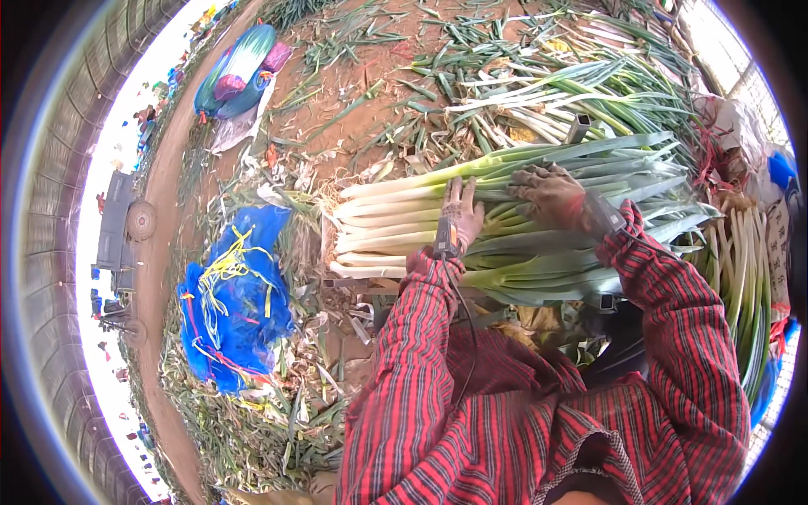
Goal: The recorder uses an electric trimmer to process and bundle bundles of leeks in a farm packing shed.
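Note:
A row of long leeks (383, 220) lies side by side across a low stand in front of me, white root ends to the left and green leaves to the right. My left hand (461, 212) rests on the pale-green middle of the stalks, fingers stretched forward. Farther right, my right hand (549, 194) lies over the leaves with its fingers spread. Neither hand is wrapped around a stalk. A small dark device is strapped at each wrist, and a thin cable runs from the left one.
Square metal posts (579, 126) rise at the stand's edges. More leeks (581, 88) lie loose beyond it; another bunch (741, 278) is at my right. Left are blue netting (240, 311) with yellow ties (220, 273) and a wrapped bundle (244, 67). A wheeled vehicle (122, 223) stands beyond.

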Demonstrator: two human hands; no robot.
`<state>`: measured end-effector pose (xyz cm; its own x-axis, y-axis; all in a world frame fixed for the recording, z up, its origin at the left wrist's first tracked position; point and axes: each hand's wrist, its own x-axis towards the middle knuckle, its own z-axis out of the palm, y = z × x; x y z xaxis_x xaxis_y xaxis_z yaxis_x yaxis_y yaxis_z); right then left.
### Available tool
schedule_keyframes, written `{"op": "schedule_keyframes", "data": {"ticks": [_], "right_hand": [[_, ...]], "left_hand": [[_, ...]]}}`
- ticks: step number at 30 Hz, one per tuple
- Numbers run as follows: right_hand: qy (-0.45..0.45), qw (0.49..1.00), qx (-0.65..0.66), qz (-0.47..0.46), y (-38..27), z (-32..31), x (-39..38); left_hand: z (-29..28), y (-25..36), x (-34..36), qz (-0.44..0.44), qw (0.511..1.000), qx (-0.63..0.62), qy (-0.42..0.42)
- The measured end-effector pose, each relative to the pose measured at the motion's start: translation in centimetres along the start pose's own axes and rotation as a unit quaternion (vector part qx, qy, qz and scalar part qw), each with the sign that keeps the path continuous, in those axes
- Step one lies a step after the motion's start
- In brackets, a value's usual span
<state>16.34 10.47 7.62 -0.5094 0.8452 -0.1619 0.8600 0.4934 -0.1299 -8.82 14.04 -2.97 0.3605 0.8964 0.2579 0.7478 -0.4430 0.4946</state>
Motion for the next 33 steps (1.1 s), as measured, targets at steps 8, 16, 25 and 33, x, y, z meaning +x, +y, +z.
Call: {"op": "schedule_keyframes", "data": {"ticks": [8,16,25,33], "right_hand": [[0.028,0.998,-0.044,-0.033,-0.1,-0.6,0.7],[0.081,0.995,0.063,-0.02,-4.3,-0.8,12.4],[0.027,0.999,-0.031,0.0,-6.3,1.0,14.3],[0.078,0.993,-0.046,0.077,-5.8,-4.7,10.6]], "left_hand": [[1.0,0.3,-0.3,-0.03,0.999,-0.014,0.005],[0.1,2.8,-0.8,-0.061,0.998,0.022,0.026],[-2.2,3.6,-5.5,-0.167,0.981,0.071,-0.068],[-2.7,3.4,-5.3,-0.155,0.981,0.078,-0.091]]}}
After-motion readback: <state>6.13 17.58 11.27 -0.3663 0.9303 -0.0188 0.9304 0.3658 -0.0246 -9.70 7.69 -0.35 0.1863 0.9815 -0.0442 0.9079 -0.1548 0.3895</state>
